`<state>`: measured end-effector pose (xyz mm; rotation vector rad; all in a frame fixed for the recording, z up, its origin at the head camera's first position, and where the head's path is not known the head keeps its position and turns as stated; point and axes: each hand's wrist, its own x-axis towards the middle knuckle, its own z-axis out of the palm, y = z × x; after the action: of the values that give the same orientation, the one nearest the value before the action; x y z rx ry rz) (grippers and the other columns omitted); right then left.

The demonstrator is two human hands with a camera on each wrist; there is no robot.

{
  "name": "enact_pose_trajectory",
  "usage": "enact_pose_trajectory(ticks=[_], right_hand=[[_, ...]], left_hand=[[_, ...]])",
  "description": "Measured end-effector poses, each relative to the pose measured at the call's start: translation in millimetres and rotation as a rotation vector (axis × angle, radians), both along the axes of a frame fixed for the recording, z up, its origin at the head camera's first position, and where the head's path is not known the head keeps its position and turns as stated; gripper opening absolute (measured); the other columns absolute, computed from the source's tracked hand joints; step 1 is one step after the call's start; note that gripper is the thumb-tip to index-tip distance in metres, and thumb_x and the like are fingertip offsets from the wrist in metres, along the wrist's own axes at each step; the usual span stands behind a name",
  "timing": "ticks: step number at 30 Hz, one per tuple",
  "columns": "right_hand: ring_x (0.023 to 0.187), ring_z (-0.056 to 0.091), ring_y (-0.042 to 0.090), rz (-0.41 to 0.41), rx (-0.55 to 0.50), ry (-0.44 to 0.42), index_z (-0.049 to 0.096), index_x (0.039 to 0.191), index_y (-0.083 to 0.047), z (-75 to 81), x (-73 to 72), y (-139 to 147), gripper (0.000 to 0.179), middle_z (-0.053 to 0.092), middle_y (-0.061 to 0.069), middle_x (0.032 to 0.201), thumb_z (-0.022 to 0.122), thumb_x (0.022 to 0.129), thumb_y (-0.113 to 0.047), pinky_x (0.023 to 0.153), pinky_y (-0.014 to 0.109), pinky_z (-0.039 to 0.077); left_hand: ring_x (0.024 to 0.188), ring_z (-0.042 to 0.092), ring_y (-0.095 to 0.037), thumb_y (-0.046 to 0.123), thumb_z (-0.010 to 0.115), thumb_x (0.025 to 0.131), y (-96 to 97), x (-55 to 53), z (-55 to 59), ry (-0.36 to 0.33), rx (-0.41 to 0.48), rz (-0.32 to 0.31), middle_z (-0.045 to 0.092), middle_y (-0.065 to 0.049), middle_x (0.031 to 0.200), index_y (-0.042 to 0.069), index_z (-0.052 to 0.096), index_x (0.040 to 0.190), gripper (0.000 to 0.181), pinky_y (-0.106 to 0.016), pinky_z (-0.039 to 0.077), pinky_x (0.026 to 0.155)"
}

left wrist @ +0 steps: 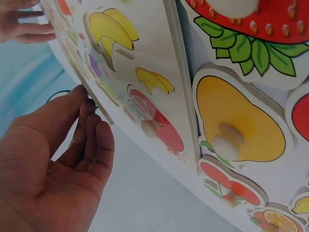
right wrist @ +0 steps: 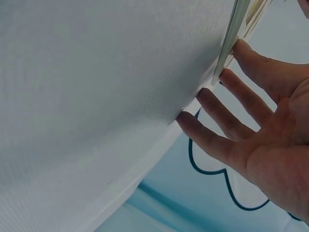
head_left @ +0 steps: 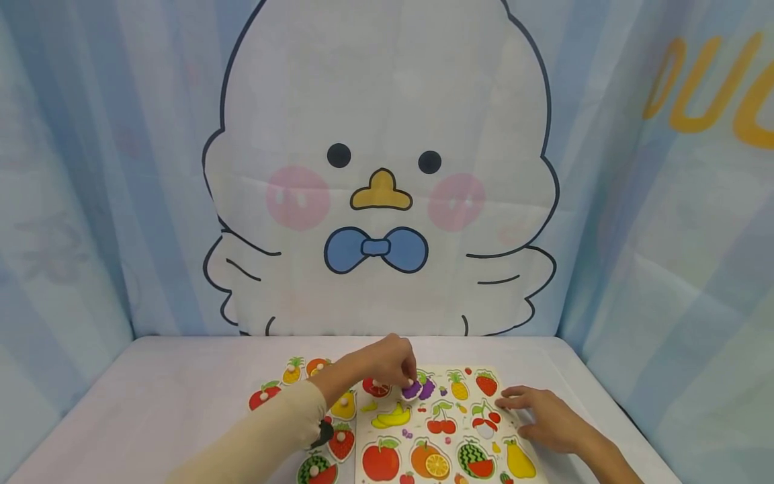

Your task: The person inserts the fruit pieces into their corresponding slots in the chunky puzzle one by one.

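My left hand [head_left: 390,361] pinches a purple grape puzzle piece [head_left: 411,391] by its knob. That piece hangs partly over the printed grapes [head_left: 428,386] on the fruit puzzle board [head_left: 446,452]. In the left wrist view the left hand [left wrist: 63,154] has its fingertips gathered at the thin piece, which shows edge-on. My right hand [head_left: 553,422] rests at the board's right side, fingers spread. In the right wrist view the right hand [right wrist: 260,116] touches the board edge [right wrist: 231,41] with thumb and index finger, while its other fingertips meet the white tabletop.
Left of the board lie several loose knobbed pieces, among them an apple [head_left: 263,396], a strawberry [head_left: 342,444], a watermelon [head_left: 316,470] and a pear [left wrist: 241,118]. A tomato-like red piece [head_left: 376,388] sits on the board. Behind the white table [head_left: 181,403] hangs a duck-print curtain [head_left: 387,101].
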<state>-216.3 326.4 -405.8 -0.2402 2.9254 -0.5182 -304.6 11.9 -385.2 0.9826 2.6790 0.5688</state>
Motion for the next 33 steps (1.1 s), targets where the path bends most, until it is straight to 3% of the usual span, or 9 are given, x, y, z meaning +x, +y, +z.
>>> enact_pose_trajectory(ticks=[15,22,33], right_hand=[[0.129,0.056,0.041,-0.001,0.001,0.004,0.077,0.126,-0.016,-0.3,1.4,-0.4,0.048,0.065,0.007,0.139,0.084,0.081,-0.001,0.108,0.068,0.042],[0.129,0.056,0.041,-0.003,0.002,0.002,0.077,0.126,-0.016,0.0,2.1,0.5,0.048,0.065,0.007,0.139,0.084,0.081,-0.001,0.108,0.068,0.043],[0.13,0.056,0.04,-0.004,-0.002,0.0,0.076,0.126,-0.017,0.1,1.1,0.4,0.048,0.065,0.006,0.139,0.084,0.081,-0.001,0.108,0.067,0.044]], left_hand=[[0.075,0.062,-0.005,0.016,0.079,0.094,15.8,-1.2,-3.5,0.017,-0.038,0.053,0.069,0.008,0.082,0.018,0.081,0.093,0.003,-0.019,0.055,0.073],[0.074,0.061,-0.006,0.014,0.08,0.093,22.6,-6.2,-5.9,0.016,-0.035,0.041,0.068,0.007,0.081,0.018,0.081,0.091,0.004,-0.019,0.055,0.072],[0.073,0.062,-0.006,0.013,0.08,0.093,30.3,-4.9,-5.4,0.01,-0.061,0.053,0.068,0.006,0.081,0.017,0.081,0.094,0.005,-0.018,0.055,0.072]])
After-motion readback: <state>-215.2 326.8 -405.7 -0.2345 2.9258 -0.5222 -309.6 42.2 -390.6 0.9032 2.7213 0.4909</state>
